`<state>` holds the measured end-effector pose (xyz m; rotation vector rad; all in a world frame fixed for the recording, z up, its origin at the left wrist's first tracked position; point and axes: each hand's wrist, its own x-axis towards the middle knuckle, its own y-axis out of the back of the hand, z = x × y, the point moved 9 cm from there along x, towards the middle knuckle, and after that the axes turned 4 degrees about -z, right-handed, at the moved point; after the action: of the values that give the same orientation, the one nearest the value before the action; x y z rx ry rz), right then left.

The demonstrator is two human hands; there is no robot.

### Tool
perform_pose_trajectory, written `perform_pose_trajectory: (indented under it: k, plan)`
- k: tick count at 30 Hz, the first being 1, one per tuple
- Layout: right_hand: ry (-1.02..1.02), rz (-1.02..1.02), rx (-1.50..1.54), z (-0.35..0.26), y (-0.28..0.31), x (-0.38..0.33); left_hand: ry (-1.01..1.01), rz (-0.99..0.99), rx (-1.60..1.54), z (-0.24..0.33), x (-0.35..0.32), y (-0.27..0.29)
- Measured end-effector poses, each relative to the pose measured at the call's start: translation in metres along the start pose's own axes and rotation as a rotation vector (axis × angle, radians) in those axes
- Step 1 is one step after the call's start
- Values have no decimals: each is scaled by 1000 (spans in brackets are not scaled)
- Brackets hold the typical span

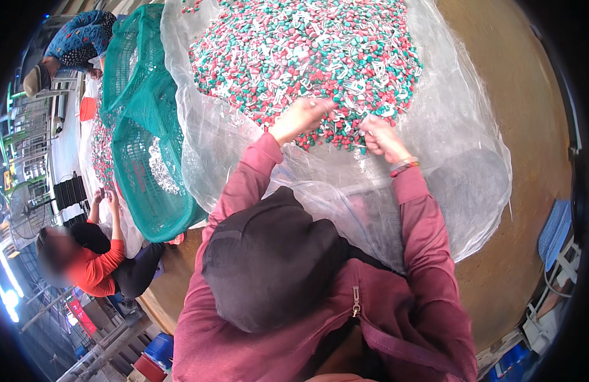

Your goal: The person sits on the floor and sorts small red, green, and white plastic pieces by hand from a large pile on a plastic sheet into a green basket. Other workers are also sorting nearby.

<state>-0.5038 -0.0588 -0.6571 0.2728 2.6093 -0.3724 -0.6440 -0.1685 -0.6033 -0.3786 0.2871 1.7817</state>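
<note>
A big heap of small red, teal, pink and white plastic pieces lies on a clear plastic sheet in front of me. My left hand rests at the near edge of the heap, fingers curled among the pieces. My right hand is beside it, fingers pinched together on small pieces at the heap's edge; which piece it holds is too small to tell. Both arms wear maroon sleeves, and the right wrist has a coloured bracelet.
A green mesh bag with white pieces inside lies to my left. Beyond it a person in a red top works at another pile; another person in blue sits farther off. The brown table surface extends right. A blue stool stands at the right.
</note>
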Motion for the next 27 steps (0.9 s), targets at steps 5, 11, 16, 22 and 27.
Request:
perform_pose_trajectory:
  k: [5, 11, 16, 22, 27]
  plan:
    - [239, -458, 836, -83, -10, -40, -129, 175, 1394, -31, 10, -43]
    - [33, 14, -47, -50, 24, -49, -42, 289, 1137, -35, 9, -23]
    - [259, 239, -1170, -19, -12, -37, 86, 329, 637, -31, -14, 23]
    - [218, 251, -1076, -6, -22, -16, -99, 321, 1274, -41, -7, -29]
    - [19, -141, 472, -28, -13, -24, -103, 292, 1450, -59, 12, -64]
